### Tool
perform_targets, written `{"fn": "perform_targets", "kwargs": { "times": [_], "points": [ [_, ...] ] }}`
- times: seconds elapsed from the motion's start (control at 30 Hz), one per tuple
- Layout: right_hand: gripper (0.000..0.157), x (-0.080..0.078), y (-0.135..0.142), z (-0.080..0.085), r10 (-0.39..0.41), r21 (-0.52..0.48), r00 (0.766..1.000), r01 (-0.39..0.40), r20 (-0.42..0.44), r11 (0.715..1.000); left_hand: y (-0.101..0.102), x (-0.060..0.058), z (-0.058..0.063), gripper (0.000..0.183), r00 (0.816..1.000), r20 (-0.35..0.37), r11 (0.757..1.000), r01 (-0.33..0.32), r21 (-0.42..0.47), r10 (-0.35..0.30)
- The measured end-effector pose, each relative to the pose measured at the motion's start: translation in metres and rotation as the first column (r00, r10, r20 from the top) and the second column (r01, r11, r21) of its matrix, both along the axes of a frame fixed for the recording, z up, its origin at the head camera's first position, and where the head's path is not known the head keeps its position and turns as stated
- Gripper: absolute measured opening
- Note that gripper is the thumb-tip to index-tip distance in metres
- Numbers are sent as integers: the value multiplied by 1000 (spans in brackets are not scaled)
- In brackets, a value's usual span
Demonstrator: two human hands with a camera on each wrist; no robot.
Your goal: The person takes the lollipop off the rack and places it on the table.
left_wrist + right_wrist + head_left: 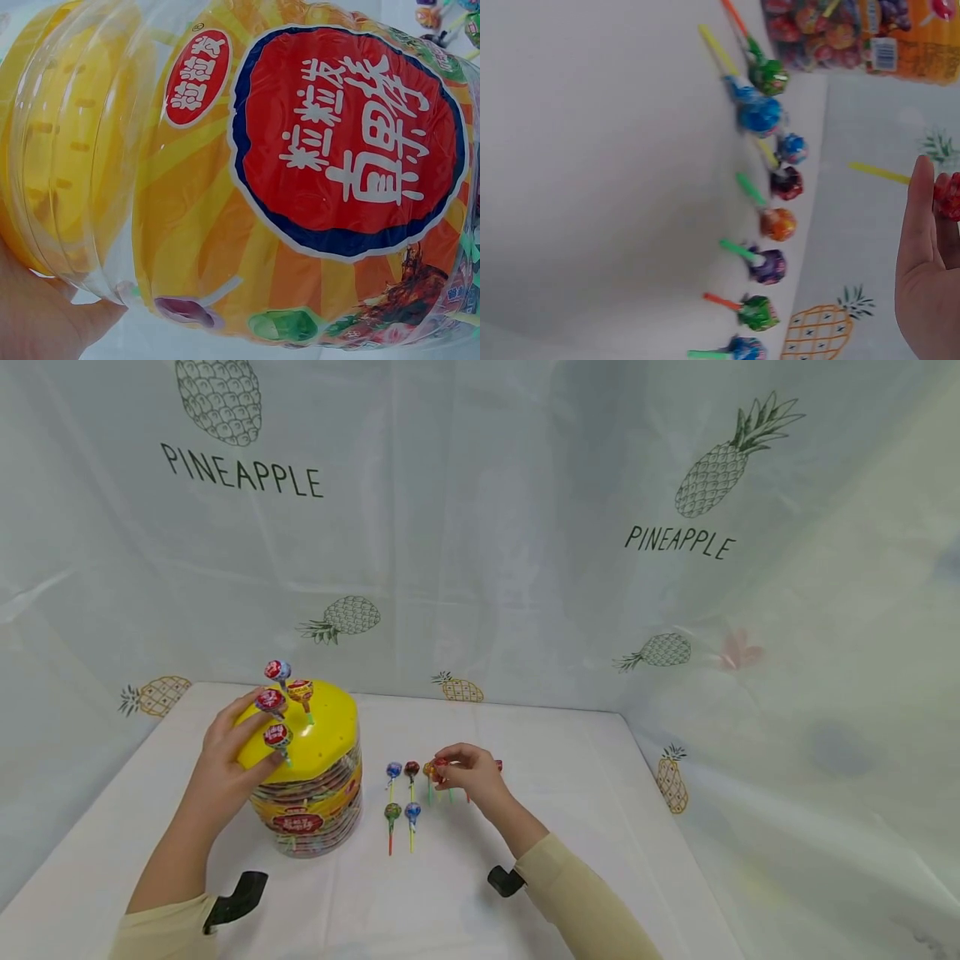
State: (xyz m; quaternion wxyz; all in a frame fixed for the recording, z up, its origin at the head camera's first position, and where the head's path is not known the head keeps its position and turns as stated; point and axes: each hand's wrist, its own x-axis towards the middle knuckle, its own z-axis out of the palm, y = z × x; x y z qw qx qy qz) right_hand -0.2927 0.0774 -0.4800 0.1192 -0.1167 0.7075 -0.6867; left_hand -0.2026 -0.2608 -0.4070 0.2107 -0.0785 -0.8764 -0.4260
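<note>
My left hand holds the clear plastic lollipop jar by its yellow lid, with fingers spread over the lid's left side. Several wrapped lollipops, including a yellow-and-red one, stand upright by their sticks in the lid. In the left wrist view, the jar's orange-and-red label fills most of the picture. My right hand pinches a red-wrapped lollipop with a yellow stick, above the table beside the laid-out lollipops. The right wrist view shows it between thumb and fingers.
Lollipops lie in rows right of the jar, among them a green one and a blue one in the nearer row. My right hand hides part of the farther row. A white cover lies over the table; a pineapple-print curtain hangs behind.
</note>
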Motion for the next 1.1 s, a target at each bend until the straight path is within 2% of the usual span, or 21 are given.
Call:
{"fn": "perform_targets", "kwargs": {
  "times": [0.23, 0.43, 0.67, 0.77, 0.87, 0.97, 1.03, 1.1],
  "points": [
    [18, 1, 3, -22, 1, 37, 999, -3, 40, 999, 0, -1, 1, 54, 1000, 7, 1000, -6, 6, 6],
    [18, 1, 6, -38, 31, 66, 997, -35, 65, 997, -1, 0, 1, 54, 1000, 7, 1000, -5, 6, 5],
    [27, 2, 7, -47, 27, 55, 995, -33, 95, 998, -1, 1, 1, 53, 1000, 1, 1000, -7, 4, 7],
    [33, 2, 7, -49, 11, 81, 993, -21, 116, 996, -1, 1, 2, 53, 1000, -2, 1000, -2, 12, 2],
    [32, 1, 8, -51, -1, 126, 994, -13, 108, 992, 0, 0, 1, 52, 1000, -5, 1000, 1, 13, 0],
    [28, -2, 9, -53, 3, 241, 999, -12, 35, 970, 0, 0, 0, 52, 1000, -7, 1000, 0, 13, 0],
    [25, -5, 9, -56, 26, 346, 999, -11, -37, 938, 1, 0, 1, 52, 1000, -7, 1000, -3, 15, 3],
    [22, -8, 10, -58, 52, 450, 994, -1, -101, 893, 2, 1, 2, 52, 1000, -8, 1000, -4, 18, 5]
  ]
}}
